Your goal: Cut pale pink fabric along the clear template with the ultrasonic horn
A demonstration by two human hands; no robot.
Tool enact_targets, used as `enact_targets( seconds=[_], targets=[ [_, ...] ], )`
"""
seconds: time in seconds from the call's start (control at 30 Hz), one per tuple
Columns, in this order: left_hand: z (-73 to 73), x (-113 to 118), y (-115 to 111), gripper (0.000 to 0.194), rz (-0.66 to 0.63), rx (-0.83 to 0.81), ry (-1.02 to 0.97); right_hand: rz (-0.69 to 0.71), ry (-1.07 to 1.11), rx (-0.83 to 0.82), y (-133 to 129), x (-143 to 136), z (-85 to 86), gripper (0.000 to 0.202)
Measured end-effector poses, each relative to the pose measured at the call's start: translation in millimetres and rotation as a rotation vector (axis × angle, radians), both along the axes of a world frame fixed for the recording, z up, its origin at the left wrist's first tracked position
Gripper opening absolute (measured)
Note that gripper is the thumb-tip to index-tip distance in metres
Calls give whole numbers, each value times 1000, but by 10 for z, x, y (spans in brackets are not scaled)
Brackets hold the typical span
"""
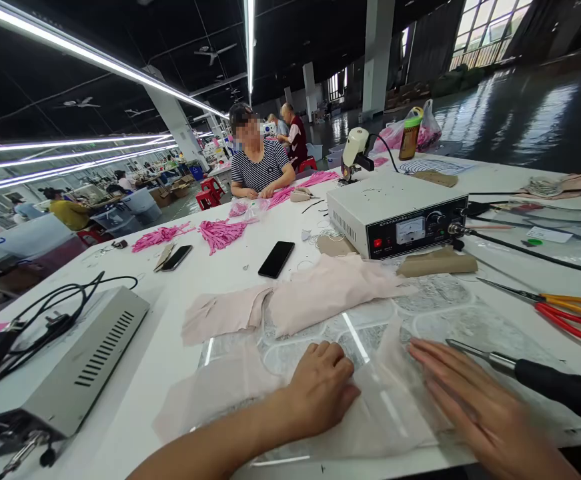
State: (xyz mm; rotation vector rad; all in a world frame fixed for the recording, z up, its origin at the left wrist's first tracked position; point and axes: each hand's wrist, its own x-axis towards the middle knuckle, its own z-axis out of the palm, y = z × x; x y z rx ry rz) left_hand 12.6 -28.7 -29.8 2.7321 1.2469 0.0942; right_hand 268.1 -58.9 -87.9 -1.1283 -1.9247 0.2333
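Sheer pale pink fabric (370, 407) lies over a clear, patterned sheet (440, 303) at the table's near edge. My left hand (323, 387) rests on the fabric with its fingers curled under; what they hold, if anything, is hidden. To the right, my right hand (465, 393) is stretched out flat, fingers extended, its edge against the fabric's raised fold. Beside it lies a black-handled tool (535, 380) with a pointed metal tip. Folded pale pink pieces (330, 293) sit beyond my hands.
A metal control box (395, 213) with cables stands at the back right, a grey box (70, 367) at the left. Two phones (276, 259), pink strips (220, 233) and orange- and red-handled tools (570, 313) lie on the white table (120, 267). A person (260, 167) sits across.
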Motion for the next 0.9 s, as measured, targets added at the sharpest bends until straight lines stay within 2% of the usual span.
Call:
enact_targets(
  seconds=[0.03, 0.13, 0.27, 0.37, 0.57, 0.77, 0.9],
  targets=[
    [-7, 2, -5, 15, 2, 4, 10, 18, -149, 39, 100, -67, 44, 41],
    [-26, -2, -14, 9, 12, 11, 39, 51, -244, 75, 290, -142, 52, 37],
    [-41, -28, -16, 7, 19, 5, 37, 36, -326, 59, 266, -40, -46, 38],
    [-44, -47, -16, 7, 11, -5, 15, 16, -394, 36, 210, 48, -53, 39],
    [-43, -63, 7, 11, -4, -30, -2, 40, -397, 25, 288, 169, -1, 33],
    [-43, 2, 92, 31, 56, -69, -8, 58, -363, -39, 648, 160, 71, 33],
    [-68, 59, 113, 30, 53, -73, -8, 157, -386, -70, 822, 47, 152, 27]
  ],
)
